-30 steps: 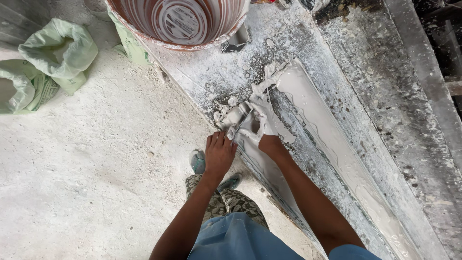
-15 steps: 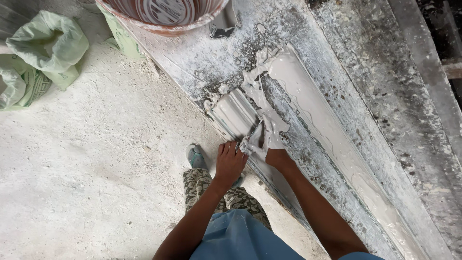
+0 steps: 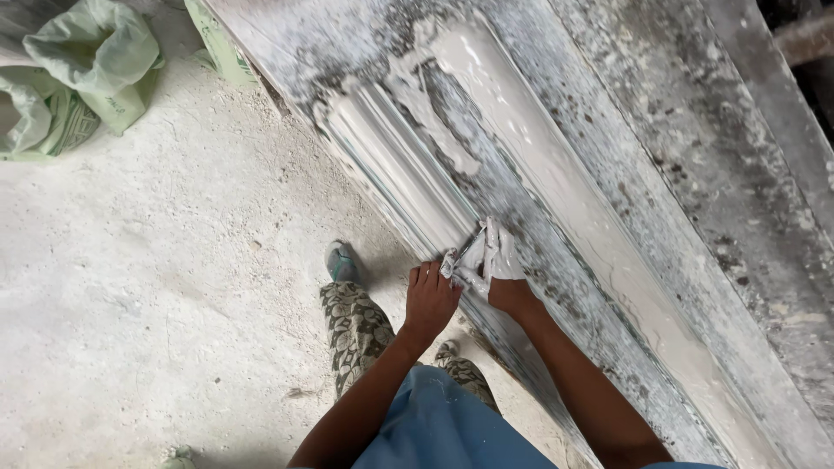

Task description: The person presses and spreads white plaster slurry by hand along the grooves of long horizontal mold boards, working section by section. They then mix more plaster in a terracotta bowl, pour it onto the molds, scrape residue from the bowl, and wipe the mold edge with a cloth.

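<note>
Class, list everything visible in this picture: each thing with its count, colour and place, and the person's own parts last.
Long plaster-coated workbench: one, grey-white, running diagonally on the right.
Wet white plaster moulding strip: one, white, along the bench's near edge.
Thin metal profile tool: one, plaster-smeared, between both hands.
Pale green plastic sacks: a few, top left on the floor.
Dusty concrete floor: one, grey-white, left.
Feet in sandals: two, below the bench.
Left hand: on the tool.
Right hand: plaster-covered, on the tool.

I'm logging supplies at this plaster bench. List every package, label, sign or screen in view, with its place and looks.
Open green sack: on the floor, top left, crumpled pale green plastic, mouth open.
Second green sack: left edge beside it, pale green with darker print.
Green package: against the bench's base, boxy, partly cut off.
No signs or screens.
</note>
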